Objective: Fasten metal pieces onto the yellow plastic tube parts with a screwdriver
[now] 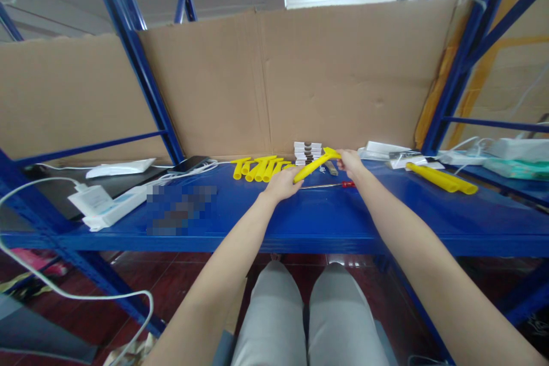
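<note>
A yellow plastic scraper [311,168] with a tube handle and a wider head is held slantwise between my hands above the blue shelf. My left hand [282,184] is closed round the lower end of its handle. At the head end, my right hand [350,163] pinches with its fingertips; whether they hold a smaller part is too small to tell. Just below lies a screwdriver [348,185] with a red handle. More yellow scrapers [259,168] lie in a row left of my hands. Behind the held one stands a stack of small white boxes [307,151].
Two yellow tubes [441,177] lie at right, near white packets [381,150]. A white power strip [115,209] with cables and a dark phone [191,164] are at left. Cardboard [343,68] walls the back; blue posts [148,80] frame the sides.
</note>
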